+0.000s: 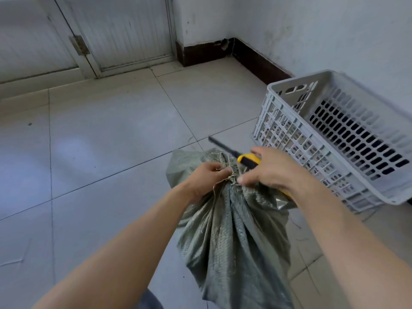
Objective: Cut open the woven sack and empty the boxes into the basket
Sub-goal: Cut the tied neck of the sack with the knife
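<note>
Pale glossy floor tiles (111,141) with thin dark joints run out in every direction from the woven sack (234,241), which stands upright on them right in front of me. Beyond the sack, white walls (312,30) meet in a corner, edged at the bottom by a dark brown skirting (256,56) that is chipped at the corner. Beyond the sack and to its left is a white ribbed door (124,30) with a dull metal hinge (79,44) on its frame.

To the right of the sack, close to it but not touching, a grey plastic basket (296,79) sits on the floor against the wall. Its sides are open lattice, and looking down into it I see only its slotted bottom. The sack is grey-green and creased, and its neck is gathered tight and bound with frayed string (231,178), so whatever is inside is hidden by the weave.

My left hand (207,177) is at the sack's neck from the left side, fingers curled in and pinching the bunched cloth at the string. My right hand (274,170) comes to the neck from the right, wrapped loosely over a yellow and black utility knife (248,160), thumb tip down beside the string. The knife's dark blade (219,144) sticks out past my fingers, pointing away from me over the sack's loose top flap.
</note>
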The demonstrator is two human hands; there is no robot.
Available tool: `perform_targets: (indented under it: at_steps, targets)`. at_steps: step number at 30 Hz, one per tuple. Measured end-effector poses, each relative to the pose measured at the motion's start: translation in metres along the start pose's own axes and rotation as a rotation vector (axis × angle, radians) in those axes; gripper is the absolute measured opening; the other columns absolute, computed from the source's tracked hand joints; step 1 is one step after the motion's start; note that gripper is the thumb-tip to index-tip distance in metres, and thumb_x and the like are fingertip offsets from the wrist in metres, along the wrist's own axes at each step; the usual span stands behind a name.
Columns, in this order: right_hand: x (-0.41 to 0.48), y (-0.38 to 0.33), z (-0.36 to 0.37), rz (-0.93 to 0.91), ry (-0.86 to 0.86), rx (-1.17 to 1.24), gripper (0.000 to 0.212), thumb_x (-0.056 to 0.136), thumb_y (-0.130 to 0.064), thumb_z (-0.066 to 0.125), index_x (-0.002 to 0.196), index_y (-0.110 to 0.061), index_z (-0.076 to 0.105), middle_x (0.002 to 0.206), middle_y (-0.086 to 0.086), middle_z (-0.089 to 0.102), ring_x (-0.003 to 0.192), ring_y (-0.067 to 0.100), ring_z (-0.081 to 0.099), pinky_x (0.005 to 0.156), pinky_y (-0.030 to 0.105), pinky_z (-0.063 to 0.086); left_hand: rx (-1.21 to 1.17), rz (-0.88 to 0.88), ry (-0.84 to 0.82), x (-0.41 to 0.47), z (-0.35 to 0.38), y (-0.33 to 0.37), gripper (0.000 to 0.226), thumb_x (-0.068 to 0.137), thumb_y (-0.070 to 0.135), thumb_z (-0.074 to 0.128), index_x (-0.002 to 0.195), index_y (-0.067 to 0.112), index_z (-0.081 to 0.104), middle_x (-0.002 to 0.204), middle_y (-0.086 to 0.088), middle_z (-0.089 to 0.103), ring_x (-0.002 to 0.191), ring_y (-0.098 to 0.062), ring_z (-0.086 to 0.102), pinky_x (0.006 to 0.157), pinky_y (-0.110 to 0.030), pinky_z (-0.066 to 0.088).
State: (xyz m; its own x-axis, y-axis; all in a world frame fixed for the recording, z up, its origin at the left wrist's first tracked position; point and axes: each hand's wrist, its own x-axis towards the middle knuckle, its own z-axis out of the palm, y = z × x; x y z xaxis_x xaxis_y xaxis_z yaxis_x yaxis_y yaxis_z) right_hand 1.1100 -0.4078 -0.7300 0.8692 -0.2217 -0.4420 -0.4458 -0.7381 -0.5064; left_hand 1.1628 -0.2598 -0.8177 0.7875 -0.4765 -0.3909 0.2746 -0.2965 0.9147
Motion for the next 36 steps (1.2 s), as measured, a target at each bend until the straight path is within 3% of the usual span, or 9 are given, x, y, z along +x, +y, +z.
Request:
perform_targets:
  at_steps: [3, 5, 9, 15, 19, 23, 26, 31, 36]
  targets:
    - [0.016, 0.03, 0.012, 0.115, 0.051, -0.287, 0.029, 0.071, -0.019, 0.072, 0.096, -0.009, 0.061, 0.082, 0.01, 0.06, 0.071, 0.026, 0.056, 0.058, 0.028, 0.041, -0.002, -0.054, -0.089, -0.008, -0.002, 0.0, 0.012, 0.077, 0.018, 0.074, 0.081, 0.015, 0.063, 0.083, -0.01, 0.067, 0.078, -0.022, 0.063, 0.08, -0.032, 0.052]
    - [0.023, 0.049, 0.014, 0.189, 0.133, -0.238, 0.016, 0.072, -0.012, 0.065, 0.082, -0.008, 0.054, 0.072, 0.01, 0.055, 0.061, 0.026, 0.05, 0.052, 0.028, 0.036, 0.133, -0.066, -0.128, -0.011, -0.001, 0.0, 0.033, 0.072, 0.022, 0.078, 0.102, 0.017, 0.064, 0.093, -0.009, 0.068, 0.09, -0.024, 0.064, 0.093, -0.037, 0.05]
    - [0.029, 0.067, 0.01, 0.229, 0.301, -0.196, 0.02, 0.08, -0.007, 0.059, 0.1, -0.008, 0.058, 0.072, 0.009, 0.053, 0.057, 0.026, 0.048, 0.048, 0.029, 0.036, 0.472, -0.04, -0.2, -0.019, 0.009, 0.008, 0.062, 0.076, 0.029, 0.075, 0.132, 0.02, 0.05, 0.109, -0.011, 0.061, 0.102, -0.024, 0.058, 0.094, -0.035, 0.042]
    - [0.022, 0.069, 0.006, 0.226, 0.549, -0.114, 0.032, 0.084, -0.002, 0.052, 0.115, -0.008, 0.055, 0.073, 0.006, 0.047, 0.063, 0.029, 0.047, 0.044, 0.027, 0.028, 0.662, 0.062, -0.158, -0.022, 0.025, 0.004, 0.028, 0.071, 0.029, 0.073, 0.088, 0.01, 0.062, 0.095, -0.006, 0.059, 0.089, -0.024, 0.056, 0.076, -0.032, 0.044]
    - [0.004, 0.054, -0.016, 0.171, 0.337, 0.042, 0.025, 0.078, -0.007, 0.063, 0.102, -0.003, 0.055, 0.086, 0.008, 0.052, 0.07, 0.025, 0.049, 0.052, 0.029, 0.035, 0.875, 0.322, 0.152, -0.021, 0.021, 0.0, 0.024, 0.07, 0.025, 0.069, 0.088, 0.015, 0.056, 0.11, -0.002, 0.04, 0.11, -0.024, 0.037, 0.097, -0.034, 0.029]
    - [-0.02, 0.016, -0.035, -0.014, 0.316, 0.353, 0.023, 0.076, -0.013, 0.07, 0.092, -0.001, 0.058, 0.078, 0.01, 0.05, 0.059, 0.019, 0.044, 0.053, 0.027, 0.033, 0.71, 0.311, 0.22, -0.022, 0.012, 0.007, 0.022, 0.074, 0.019, 0.067, 0.083, 0.013, 0.048, 0.096, -0.001, 0.042, 0.086, -0.025, 0.051, 0.075, -0.035, 0.043]
    - [-0.026, -0.001, -0.027, -0.119, 0.419, 0.366, 0.023, 0.073, -0.021, 0.074, 0.083, -0.007, 0.058, 0.071, 0.005, 0.052, 0.061, 0.02, 0.048, 0.056, 0.03, 0.038, 0.754, 0.32, 0.227, -0.023, 0.021, 0.016, 0.024, 0.074, 0.02, 0.065, 0.089, 0.018, 0.046, 0.095, -0.003, 0.046, 0.088, -0.027, 0.052, 0.074, -0.035, 0.041]
    - [-0.011, 0.015, -0.003, -0.016, 0.211, 0.358, 0.03, 0.074, -0.019, 0.073, 0.092, 0.003, 0.061, 0.076, 0.012, 0.057, 0.068, 0.025, 0.056, 0.069, 0.045, 0.051, 0.599, 0.193, 0.22, -0.018, 0.028, 0.021, 0.038, 0.069, 0.014, 0.065, 0.106, 0.013, 0.053, 0.101, -0.009, 0.06, 0.088, -0.027, 0.057, 0.07, -0.034, 0.045]
    - [-0.005, 0.03, 0.014, 0.092, 0.026, 0.359, 0.015, 0.08, -0.014, 0.066, 0.077, -0.007, 0.054, 0.067, 0.008, 0.049, 0.06, 0.022, 0.05, 0.054, 0.029, 0.037, 0.431, -0.01, 0.003, -0.024, 0.016, 0.021, 0.04, 0.075, 0.025, 0.075, 0.11, 0.012, 0.064, 0.097, -0.005, 0.066, 0.089, -0.019, 0.061, 0.083, -0.031, 0.051]
